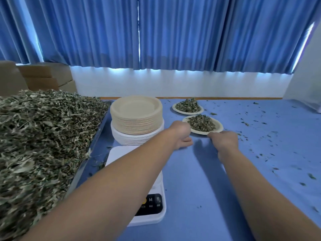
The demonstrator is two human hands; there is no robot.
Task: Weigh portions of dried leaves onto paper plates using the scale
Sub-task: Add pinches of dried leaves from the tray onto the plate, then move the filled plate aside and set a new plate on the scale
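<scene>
Parking a filled plate: right hand grip pinches its rim, left hand grip cannot be told. Next, probably 1 plate from the stack left of grip.

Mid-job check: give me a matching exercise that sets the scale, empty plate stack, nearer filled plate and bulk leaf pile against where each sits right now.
Things:
1. scale
2. empty plate stack
3. nearer filled plate
4. bulk leaf pile

Places:
A. far left, in the metal tray
B. left hand and right hand at its rim
C. nearest the camera, partly under the left forearm
D. just behind the scale, beside the tray

Pairs: 1-C, 2-D, 3-B, 4-A.
</scene>
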